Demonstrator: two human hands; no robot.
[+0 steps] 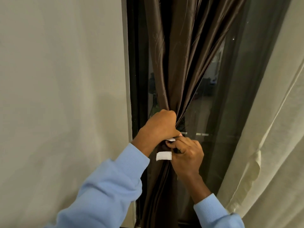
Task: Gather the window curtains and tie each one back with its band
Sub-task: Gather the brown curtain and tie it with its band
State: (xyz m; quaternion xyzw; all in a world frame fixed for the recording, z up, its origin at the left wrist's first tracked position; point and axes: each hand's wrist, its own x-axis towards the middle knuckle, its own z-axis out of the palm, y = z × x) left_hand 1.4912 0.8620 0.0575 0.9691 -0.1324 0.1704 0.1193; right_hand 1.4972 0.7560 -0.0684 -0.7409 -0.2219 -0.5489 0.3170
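Light-blue knit sleeves (107, 186) with ribbed cuffs (204, 203) cover both arms.

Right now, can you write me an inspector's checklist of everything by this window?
Surface: nothing seen.
Job's things: brown curtain gathered into a bunch in front of the window; band, white ends showing, at the bunch between the hands, fastening not visible.
Clutter: nothing seen.
Grippers: left hand grips the gathered curtain; right hand, just below, pinches the band.
Cables: nothing seen.
Surroundings: pale wall on the left, dark window glass behind, cream curtain hanging on the right.
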